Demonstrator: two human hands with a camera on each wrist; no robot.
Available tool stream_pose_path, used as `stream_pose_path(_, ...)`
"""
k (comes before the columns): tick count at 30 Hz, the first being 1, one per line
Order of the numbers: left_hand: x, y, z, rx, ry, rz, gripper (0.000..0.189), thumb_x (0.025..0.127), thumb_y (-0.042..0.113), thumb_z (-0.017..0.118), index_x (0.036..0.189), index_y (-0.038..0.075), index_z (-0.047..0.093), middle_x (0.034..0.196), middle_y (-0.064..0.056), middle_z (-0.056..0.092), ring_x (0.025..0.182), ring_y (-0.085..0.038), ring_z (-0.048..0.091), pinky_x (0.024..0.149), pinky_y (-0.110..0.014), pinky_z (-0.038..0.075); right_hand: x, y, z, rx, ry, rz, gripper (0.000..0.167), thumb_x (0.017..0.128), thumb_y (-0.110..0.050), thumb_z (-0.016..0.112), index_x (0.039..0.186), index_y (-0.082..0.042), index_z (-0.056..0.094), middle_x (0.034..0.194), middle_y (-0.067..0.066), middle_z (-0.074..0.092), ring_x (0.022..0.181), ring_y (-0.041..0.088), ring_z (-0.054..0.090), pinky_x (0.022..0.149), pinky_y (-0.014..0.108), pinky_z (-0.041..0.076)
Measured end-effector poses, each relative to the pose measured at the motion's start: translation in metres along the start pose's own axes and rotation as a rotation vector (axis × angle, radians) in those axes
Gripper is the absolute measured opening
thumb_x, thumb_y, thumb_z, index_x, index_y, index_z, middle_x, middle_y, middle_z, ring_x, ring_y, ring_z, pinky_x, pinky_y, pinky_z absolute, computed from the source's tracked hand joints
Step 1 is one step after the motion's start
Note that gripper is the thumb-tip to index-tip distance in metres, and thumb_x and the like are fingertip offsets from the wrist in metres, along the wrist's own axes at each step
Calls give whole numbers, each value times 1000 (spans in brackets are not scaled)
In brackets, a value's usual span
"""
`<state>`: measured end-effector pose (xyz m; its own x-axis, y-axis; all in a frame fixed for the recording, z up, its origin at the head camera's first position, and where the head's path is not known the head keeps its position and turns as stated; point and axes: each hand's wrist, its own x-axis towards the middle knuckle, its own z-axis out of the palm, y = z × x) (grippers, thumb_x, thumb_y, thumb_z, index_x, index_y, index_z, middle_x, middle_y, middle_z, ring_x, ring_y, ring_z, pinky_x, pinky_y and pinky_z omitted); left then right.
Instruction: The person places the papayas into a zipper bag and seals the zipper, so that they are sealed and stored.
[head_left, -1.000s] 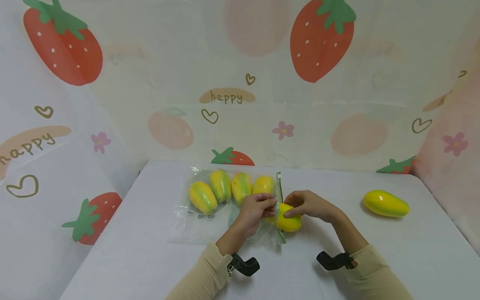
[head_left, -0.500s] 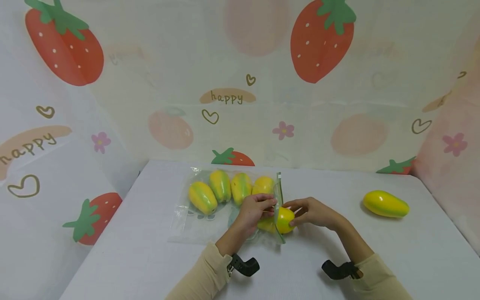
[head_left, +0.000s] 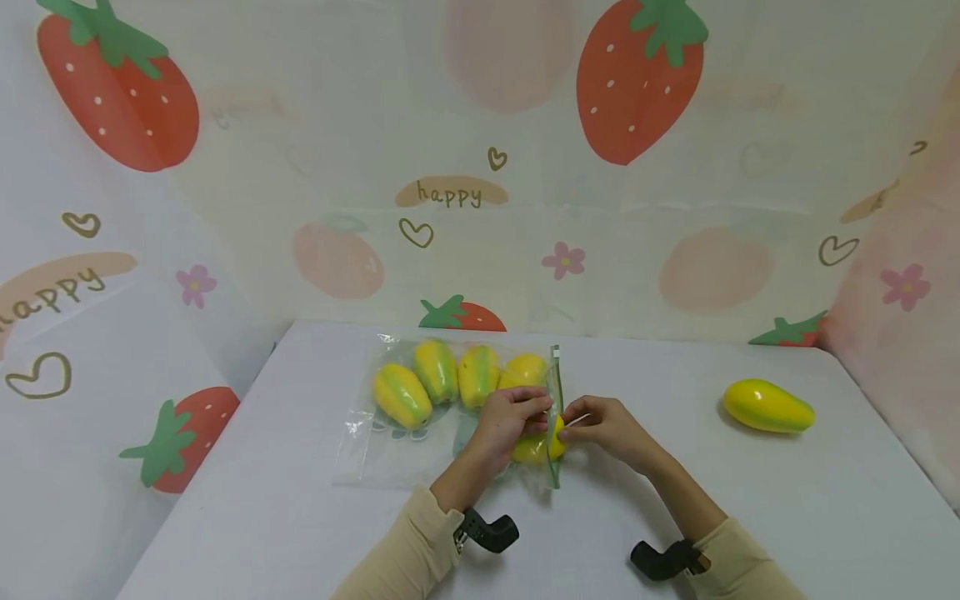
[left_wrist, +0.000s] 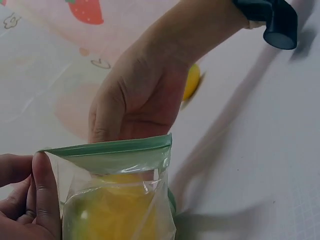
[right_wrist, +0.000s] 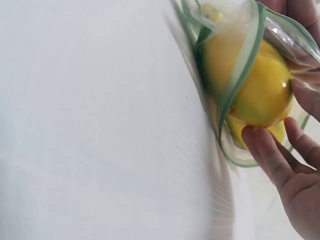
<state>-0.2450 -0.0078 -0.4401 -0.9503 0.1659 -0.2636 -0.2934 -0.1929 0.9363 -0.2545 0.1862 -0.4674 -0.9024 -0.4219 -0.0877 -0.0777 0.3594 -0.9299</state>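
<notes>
A clear zip bag (head_left: pixel 360 462) with a green-edged mouth lies on its side in the head view. Inside it are several yellow-green papayas (head_left: pixel 402 396). My left hand (head_left: pixel 505 421) pinches the rim of the mouth between thumb and finger, which the left wrist view shows up close. At the mouth, my right hand (head_left: pixel 611 429) has its fingertips around the outer end of another papaya (right_wrist: pixel 265 90), most of which sits inside the bag. The right wrist view shows fingertips on two sides of this fruit, with the green zip strip across it.
One more papaya (head_left: pixel 768 406) lies alone on the white table (head_left: pixel 750 500), toward the right. A fabric backdrop (head_left: pixel 615 208) printed with strawberries stands behind and at both sides. Each wrist carries a black camera mount (head_left: pixel 491 532).
The papaya at the mouth has slid left, from sticking well out to mostly inside the bag. My right hand has moved left with it. The left hand keeps its hold on the rim.
</notes>
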Motion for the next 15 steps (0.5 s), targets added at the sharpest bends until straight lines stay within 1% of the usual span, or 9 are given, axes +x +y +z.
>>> stream_pose_path(3, 0, 1, 0, -9, 2, 0, 26, 92, 7, 64, 113, -9, 64, 74, 3, 60, 63, -7, 59, 60, -16, 56, -1, -1, 2, 10, -19, -14, 34, 87, -22, 72, 109, 4, 66, 100, 12, 72, 87, 13, 67, 81, 26, 54)
stream_pose_path(6, 0, 2, 0, -13, -2, 2, 27, 93, 6, 64, 114, -10, 63, 75, 3, 61, 64, -7, 59, 60, -16, 55, -3, -2, 2, 5, -56, -28, 37, 90, -20, 69, 117, 6, 65, 108, 18, 70, 88, 14, 65, 78, 27, 56)
stream_pose_path(9, 0, 3, 0, -11, -6, 1, 28, 93, 7, 64, 115, -9, 63, 76, 2, 61, 65, -7, 59, 61, -15, 55, -5, -2, 0, -25, -97, -36, 42, 92, -19, 66, 125, 6, 61, 115, 22, 67, 92, 17, 63, 76, 29, 56)
stream_pose_path(11, 0, 3, 0, -11, -8, 4, 28, 93, 7, 64, 116, -9, 63, 77, 2, 61, 65, -8, 59, 61, -15, 55, -7, -2, -1, -41, -119, -42, 44, 93, -19, 65, 129, 5, 59, 116, 23, 66, 94, 21, 63, 76, 31, 56)
stream_pose_path(13, 0, 3, 0, -11, -3, 3, 27, 93, 7, 64, 115, -9, 64, 77, 2, 61, 65, -8, 59, 61, -16, 55, -8, -2, -2, -57, -118, -47, 43, 94, -19, 64, 131, 3, 58, 116, 22, 66, 94, 22, 62, 74, 31, 56)
stream_pose_path(15, 0, 3, 0, -8, 3, -2, 27, 92, 8, 65, 114, -8, 65, 77, 2, 61, 65, -8, 59, 62, -16, 56, -9, -2, -3, -63, -100, -53, 42, 94, -18, 63, 130, 2, 59, 116, 22, 65, 94, 22, 61, 73, 31, 57)
